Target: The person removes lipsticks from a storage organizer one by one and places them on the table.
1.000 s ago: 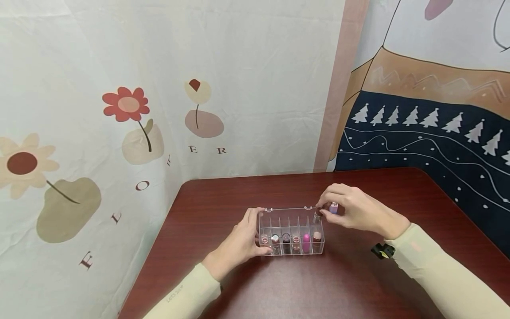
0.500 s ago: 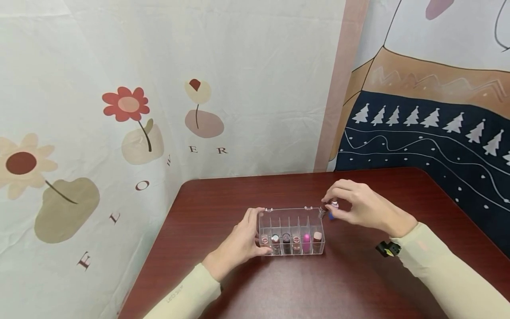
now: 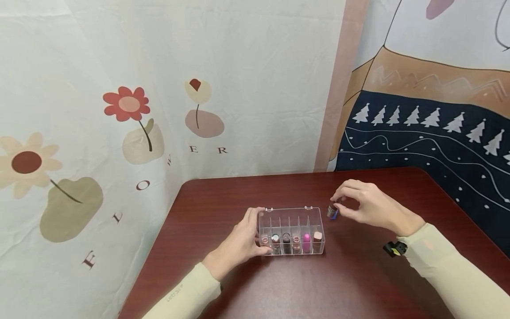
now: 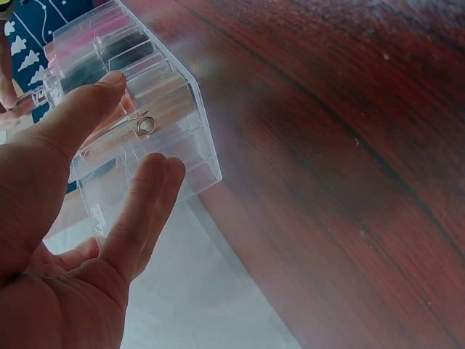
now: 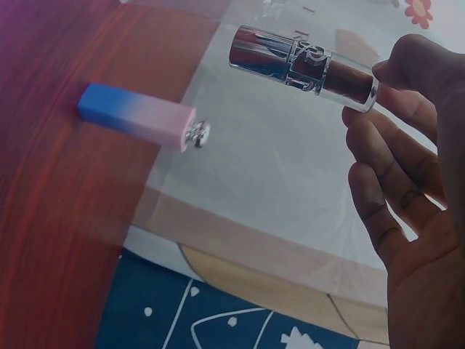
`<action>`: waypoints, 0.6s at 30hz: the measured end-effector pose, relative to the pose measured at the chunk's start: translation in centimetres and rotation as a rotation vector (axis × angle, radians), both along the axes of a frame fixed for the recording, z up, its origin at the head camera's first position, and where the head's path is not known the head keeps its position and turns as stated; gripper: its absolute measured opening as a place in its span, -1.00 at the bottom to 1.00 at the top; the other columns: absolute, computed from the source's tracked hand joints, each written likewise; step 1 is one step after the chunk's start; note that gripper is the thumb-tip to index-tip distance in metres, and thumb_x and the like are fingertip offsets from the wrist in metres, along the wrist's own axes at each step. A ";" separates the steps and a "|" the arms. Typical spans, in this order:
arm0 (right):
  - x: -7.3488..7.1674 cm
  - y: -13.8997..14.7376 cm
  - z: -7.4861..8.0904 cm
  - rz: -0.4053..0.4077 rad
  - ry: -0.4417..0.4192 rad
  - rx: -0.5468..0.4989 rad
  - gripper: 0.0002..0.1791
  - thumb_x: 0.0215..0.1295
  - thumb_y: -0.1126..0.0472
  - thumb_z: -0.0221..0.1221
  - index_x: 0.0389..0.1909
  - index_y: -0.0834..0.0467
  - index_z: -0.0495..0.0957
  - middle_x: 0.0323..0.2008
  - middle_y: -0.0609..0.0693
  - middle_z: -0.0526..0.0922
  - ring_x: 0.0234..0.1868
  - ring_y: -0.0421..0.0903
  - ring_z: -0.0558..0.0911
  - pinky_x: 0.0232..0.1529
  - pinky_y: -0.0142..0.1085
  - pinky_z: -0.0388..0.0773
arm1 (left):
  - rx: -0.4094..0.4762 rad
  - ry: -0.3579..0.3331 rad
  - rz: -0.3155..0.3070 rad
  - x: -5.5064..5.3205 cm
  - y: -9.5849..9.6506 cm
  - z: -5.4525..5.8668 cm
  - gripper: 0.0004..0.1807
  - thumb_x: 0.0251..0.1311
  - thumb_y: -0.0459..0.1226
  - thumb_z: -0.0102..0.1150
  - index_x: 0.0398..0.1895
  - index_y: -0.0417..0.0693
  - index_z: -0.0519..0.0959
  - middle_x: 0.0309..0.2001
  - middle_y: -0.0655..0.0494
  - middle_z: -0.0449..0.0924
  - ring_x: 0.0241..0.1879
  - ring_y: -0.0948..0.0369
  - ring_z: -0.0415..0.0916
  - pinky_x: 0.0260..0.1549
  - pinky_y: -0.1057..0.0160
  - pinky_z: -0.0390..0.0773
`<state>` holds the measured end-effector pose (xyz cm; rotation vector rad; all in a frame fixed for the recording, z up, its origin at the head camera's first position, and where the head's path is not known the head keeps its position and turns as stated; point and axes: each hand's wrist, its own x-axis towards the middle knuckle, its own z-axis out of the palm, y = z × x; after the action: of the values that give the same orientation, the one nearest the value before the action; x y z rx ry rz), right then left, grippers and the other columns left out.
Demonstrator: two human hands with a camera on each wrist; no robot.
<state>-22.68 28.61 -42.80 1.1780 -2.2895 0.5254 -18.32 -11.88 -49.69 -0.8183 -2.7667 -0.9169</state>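
Observation:
A clear divided box (image 3: 291, 217) stands on the table, with several lipsticks in its front row, one of them bright pink (image 3: 306, 243). My left hand (image 3: 237, 239) grips the box's left end, its thumb at the front and its fingers towards the back. In the left wrist view, the thumb and fingertips touch the clear plastic. Right of the box, my right hand (image 3: 364, 207) pinches a lipstick tube (image 5: 301, 62) by its clear end. This tube has a shiny silver end and a dark band, and hangs above the table, tilted.
A blue-to-pink lipstick (image 5: 134, 116) with a silver knob at one end stands on the table (image 3: 291, 288) just beyond the held tube. Printed cloths hang behind the table, one with flowers (image 3: 125, 104), one with white trees (image 3: 410, 116).
My right hand has carried the lipstick tube from the box's back right corner to the right, near the blue-to-pink lipstick. The left hand and the box have stayed in place.

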 end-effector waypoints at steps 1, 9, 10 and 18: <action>0.0 0.1 -0.1 -0.004 -0.002 -0.002 -0.64 0.14 0.35 0.71 -0.08 0.00 0.88 -0.12 -0.21 0.85 -0.14 -0.25 0.78 -0.06 -0.59 0.75 | -0.001 -0.001 0.001 0.0 0.0 0.0 0.22 -0.04 -0.31 0.95 0.64 -0.29 0.30 0.42 -0.22 0.51 -0.34 0.41 0.63 -0.24 0.38 0.82; -0.3 1.2 -1.2 -0.006 -0.018 -0.020 -0.62 0.11 0.39 0.71 -0.10 0.01 0.87 -0.15 -0.23 0.82 -0.22 -0.30 0.71 -0.09 -0.69 0.66 | -0.009 0.008 0.015 0.1 0.1 0.0 0.23 -0.06 -0.30 0.96 0.63 -0.28 0.31 0.40 -0.20 0.52 -0.34 0.42 0.61 -0.23 0.36 0.82; -0.4 1.4 -1.3 -0.007 -0.020 -0.022 -0.62 0.11 0.39 0.71 -0.11 0.01 0.87 -0.15 -0.23 0.82 -0.22 -0.30 0.71 -0.10 -0.68 0.66 | -0.010 0.006 0.016 0.1 0.1 0.0 0.23 -0.05 -0.30 0.96 0.63 -0.28 0.31 0.40 -0.20 0.52 -0.34 0.43 0.60 -0.23 0.36 0.82; -1.0 2.5 -2.5 -0.049 -0.036 -0.026 -0.62 0.10 0.40 0.71 -0.12 0.00 0.87 -0.18 -0.24 0.82 -0.25 -0.25 0.71 -0.18 -0.64 0.66 | -0.015 0.013 0.016 0.2 0.1 0.1 0.23 -0.05 -0.30 0.96 0.64 -0.30 0.30 0.39 -0.19 0.51 -0.35 0.44 0.60 -0.22 0.36 0.83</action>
<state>-23.68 31.11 -45.33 1.1060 -2.3290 0.5609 -18.15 -11.74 -49.63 -0.7998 -2.7682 -0.8854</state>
